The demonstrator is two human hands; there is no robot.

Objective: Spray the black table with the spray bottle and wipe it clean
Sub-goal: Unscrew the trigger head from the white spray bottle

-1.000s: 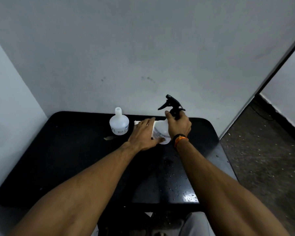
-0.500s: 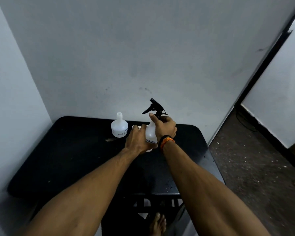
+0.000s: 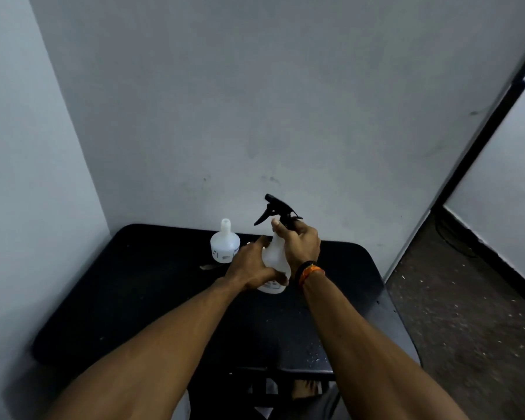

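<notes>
A white spray bottle point(image 3: 275, 259) with a black trigger head stands upright near the back middle of the black table point(image 3: 140, 298). My left hand point(image 3: 250, 266) wraps its lower body from the left. My right hand point(image 3: 299, 244) grips its neck just under the trigger head; a black and orange band circles that wrist. The nozzle points left. Small water drops glint on the table's right front part. No cloth shows; something pale behind my left hand is mostly hidden.
A second white bottle point(image 3: 225, 242) without a spray head stands just left of my hands near the wall. Grey walls close the table at the back and left. Speckled floor point(image 3: 467, 322) lies to the right. A bare foot shows below the table's front edge.
Both hands have stayed on the spray bottle, which now stands more upright. The camera has pulled back and tilted up, so the table looks smaller.
</notes>
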